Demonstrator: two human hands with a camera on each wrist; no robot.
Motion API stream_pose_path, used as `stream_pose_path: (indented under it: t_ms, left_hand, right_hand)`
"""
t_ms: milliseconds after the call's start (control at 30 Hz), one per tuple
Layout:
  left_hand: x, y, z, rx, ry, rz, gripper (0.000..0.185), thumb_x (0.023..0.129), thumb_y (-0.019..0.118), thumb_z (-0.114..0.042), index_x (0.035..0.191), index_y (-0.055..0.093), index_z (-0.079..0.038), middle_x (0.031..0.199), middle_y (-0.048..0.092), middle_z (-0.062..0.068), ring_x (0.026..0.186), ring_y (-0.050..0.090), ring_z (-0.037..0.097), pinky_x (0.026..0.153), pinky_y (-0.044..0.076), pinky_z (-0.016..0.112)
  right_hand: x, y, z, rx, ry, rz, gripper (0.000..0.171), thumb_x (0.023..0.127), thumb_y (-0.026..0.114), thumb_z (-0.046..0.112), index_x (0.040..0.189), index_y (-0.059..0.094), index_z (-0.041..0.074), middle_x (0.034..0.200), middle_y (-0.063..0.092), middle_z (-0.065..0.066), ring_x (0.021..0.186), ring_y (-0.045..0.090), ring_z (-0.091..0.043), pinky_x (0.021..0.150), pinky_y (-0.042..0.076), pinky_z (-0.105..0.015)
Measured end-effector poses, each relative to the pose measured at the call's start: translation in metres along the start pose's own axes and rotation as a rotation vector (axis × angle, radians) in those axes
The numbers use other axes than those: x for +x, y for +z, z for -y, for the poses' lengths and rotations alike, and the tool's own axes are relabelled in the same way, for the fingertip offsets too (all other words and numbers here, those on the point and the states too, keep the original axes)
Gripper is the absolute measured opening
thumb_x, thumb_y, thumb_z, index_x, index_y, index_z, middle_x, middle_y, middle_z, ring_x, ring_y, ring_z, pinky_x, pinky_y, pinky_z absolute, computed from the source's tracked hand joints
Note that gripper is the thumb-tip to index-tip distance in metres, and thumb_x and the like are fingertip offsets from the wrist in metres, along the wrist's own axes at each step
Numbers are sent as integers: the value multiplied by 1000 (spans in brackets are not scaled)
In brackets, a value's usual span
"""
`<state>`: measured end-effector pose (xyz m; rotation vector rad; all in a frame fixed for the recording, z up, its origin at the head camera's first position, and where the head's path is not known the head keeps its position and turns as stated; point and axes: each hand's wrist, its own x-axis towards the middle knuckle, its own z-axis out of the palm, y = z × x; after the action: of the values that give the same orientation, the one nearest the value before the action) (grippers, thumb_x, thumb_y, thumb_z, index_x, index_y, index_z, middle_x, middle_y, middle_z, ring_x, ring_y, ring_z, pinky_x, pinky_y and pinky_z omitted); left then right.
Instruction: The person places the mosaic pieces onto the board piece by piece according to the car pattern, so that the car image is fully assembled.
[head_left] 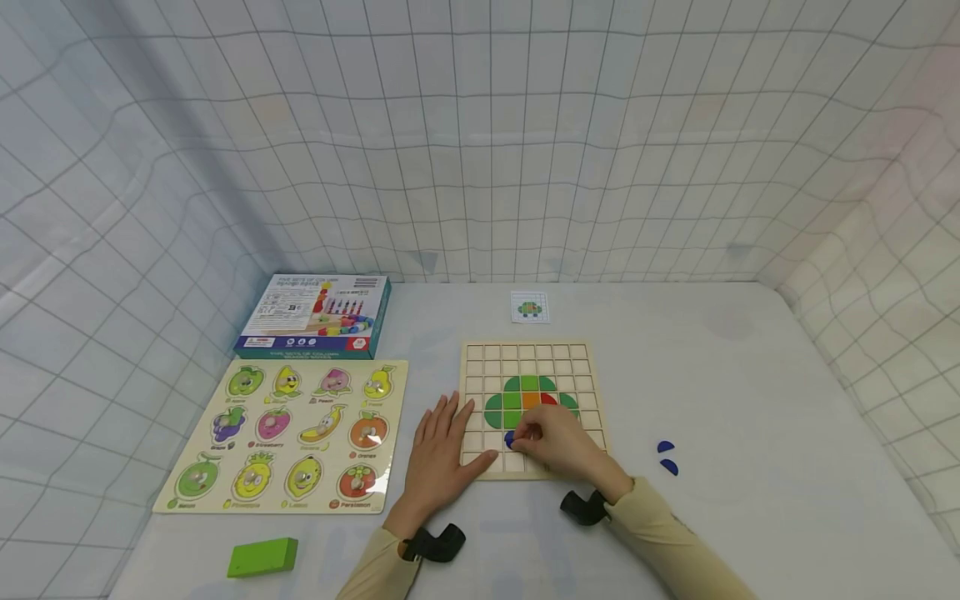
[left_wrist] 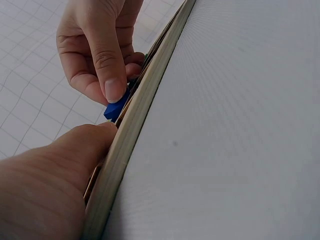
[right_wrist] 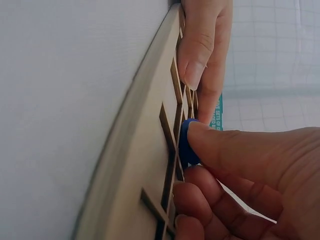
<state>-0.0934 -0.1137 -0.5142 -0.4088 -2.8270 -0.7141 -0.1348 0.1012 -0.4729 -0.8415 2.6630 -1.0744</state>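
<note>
A wooden grid board (head_left: 471, 358) lies on the table with green, orange and red pieces set in its middle squares. My right hand (head_left: 558, 437) is over the board's lower part and pinches a small blue piece (right_wrist: 186, 145) between thumb and fingers. In the head view that blue piece touches a lower left square; the right fingers partly hide it. My left hand (head_left: 442, 454) rests flat along the board's left edge, fingers spread, with its thumb on the lower left corner. Two blue half-round pieces (head_left: 669, 467) lie to the right of the board.
A small pattern card (head_left: 530, 307) lies behind the board. To the left are a fruit puzzle board (head_left: 281, 446), a toy box (head_left: 313, 317) behind it and a green block (head_left: 262, 557) in front. Gridded white curtains surround the table.
</note>
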Motion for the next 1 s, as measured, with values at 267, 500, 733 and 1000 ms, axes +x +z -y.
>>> stream_pose_path:
  t_ms: [267,500,733,1000]
  left_hand:
    - [-2,1,0,-3,-14,17,80,84,61,-56,144,40,-8,151,28,15,141,16,30,112,9,46]
    - [-1,1,0,-4,-8,4,79,84,61,-55,144,40,-8,151,29,16,141,17,30,112,10,47]
    - [-2,2,1,8,-8,3,79,84,61,-56,144,41,-7,151,30,16,141,17,30,112,10,47]
    - [-2,2,2,10,-7,-2,79,84,60,-56,144,41,-8,151,29,15,141,17,29,112,9,46]
  right_hand:
    - [0,3,1,-14,9,2,12,83,74,16,74,67,19,72,53,12,64,49,-5,56,44,-24]
    - [2,3,1,-37,6,-4,11,82,75,17,76,66,19,71,53,13,64,49,-5,56,44,-23]
    - [1,5,3,-23,-5,1,10,80,77,17,82,67,15,71,53,12,63,49,-5,56,44,-23]
    - [3,6,6,-30,4,-13,10,80,77,17,80,66,17,67,51,12,60,48,-5,55,43,-23]
